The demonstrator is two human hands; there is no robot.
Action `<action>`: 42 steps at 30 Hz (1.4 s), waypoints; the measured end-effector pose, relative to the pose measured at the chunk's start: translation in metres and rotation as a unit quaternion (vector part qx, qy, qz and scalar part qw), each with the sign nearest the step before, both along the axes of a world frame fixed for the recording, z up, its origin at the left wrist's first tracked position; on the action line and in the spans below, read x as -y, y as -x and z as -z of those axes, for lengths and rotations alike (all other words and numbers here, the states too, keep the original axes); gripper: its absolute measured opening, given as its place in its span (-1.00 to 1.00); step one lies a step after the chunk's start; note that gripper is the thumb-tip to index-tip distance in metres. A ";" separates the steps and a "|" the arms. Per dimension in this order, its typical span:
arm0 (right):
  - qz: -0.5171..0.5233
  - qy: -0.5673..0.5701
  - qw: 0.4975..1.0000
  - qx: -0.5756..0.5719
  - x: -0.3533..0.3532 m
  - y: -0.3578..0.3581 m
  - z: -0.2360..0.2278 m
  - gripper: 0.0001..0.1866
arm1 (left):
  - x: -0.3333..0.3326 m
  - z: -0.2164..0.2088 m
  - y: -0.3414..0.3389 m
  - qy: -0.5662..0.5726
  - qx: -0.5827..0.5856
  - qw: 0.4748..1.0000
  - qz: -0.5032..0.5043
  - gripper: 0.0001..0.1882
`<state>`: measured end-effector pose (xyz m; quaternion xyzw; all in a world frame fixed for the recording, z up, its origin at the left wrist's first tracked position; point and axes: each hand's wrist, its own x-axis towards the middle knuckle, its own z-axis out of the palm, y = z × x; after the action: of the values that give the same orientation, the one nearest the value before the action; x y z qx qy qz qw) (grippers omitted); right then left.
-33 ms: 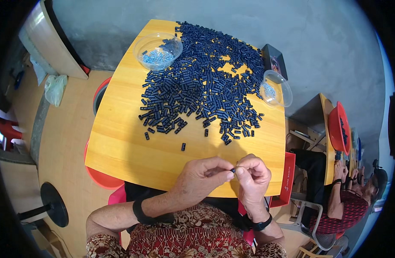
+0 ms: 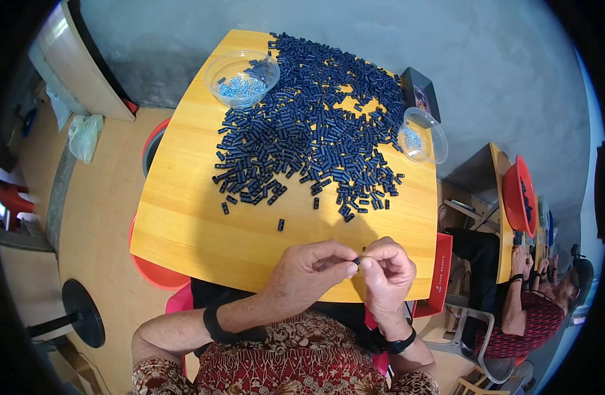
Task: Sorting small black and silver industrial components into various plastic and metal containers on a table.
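Note:
Both hands meet above the near edge of the yellow table (image 2: 184, 217). My left hand (image 2: 307, 273) pinches a small black plastic piece (image 2: 356, 261) between thumb and fingertips. Pressed close against its other side, the thumb and forefinger of my right hand (image 2: 386, 275) are also closed; what they grip is too small to make out. One loose black piece (image 2: 280, 225) lies ahead of my hands. Beyond it spreads a large heap of similar short black pieces (image 2: 309, 131).
Clear round tubs with small silvery parts stand left (image 2: 242, 79) and right (image 2: 423, 135) of the heap. Behind the right tub is a dark tray (image 2: 421, 92). A red bin (image 2: 439, 273) sits by the table's right edge. Another person (image 2: 532, 316) works farther right, near a red basin (image 2: 519, 196).

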<state>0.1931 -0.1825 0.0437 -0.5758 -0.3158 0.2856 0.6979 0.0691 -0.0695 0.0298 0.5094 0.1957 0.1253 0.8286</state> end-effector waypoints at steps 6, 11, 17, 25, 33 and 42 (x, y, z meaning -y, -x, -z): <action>0.014 0.022 0.976 0.218 0.006 -0.006 0.004 -0.88 | 0.000 0.004 0.002 0.005 0.026 1.000 -0.009 -0.81; -0.001 0.021 0.932 0.361 0.009 -0.008 -0.001 -0.79 | -0.004 0.004 0.003 0.034 0.045 0.998 0.000 -0.81; -0.001 0.051 0.923 0.381 0.007 -0.013 -0.008 -0.59 | -0.011 0.004 0.003 0.047 0.046 0.998 0.011 -0.81; -0.020 0.033 0.852 0.523 -0.001 -0.016 -0.013 -0.63 | -0.013 0.004 0.003 0.079 0.026 0.997 0.009 -0.80; -0.024 0.028 0.816 0.577 -0.001 -0.013 -0.013 -0.64 | -0.014 0.006 0.005 0.058 -0.018 0.998 0.022 -0.81; -0.022 0.028 0.808 0.587 0.001 -0.010 -0.015 -0.62 | -0.013 0.001 0.007 0.029 -0.021 0.999 0.005 -0.81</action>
<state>0.2027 -0.1836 0.0584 -0.6462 -0.6698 -0.0833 0.3562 0.0622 -0.0570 0.0288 0.4883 0.2137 0.1048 0.8396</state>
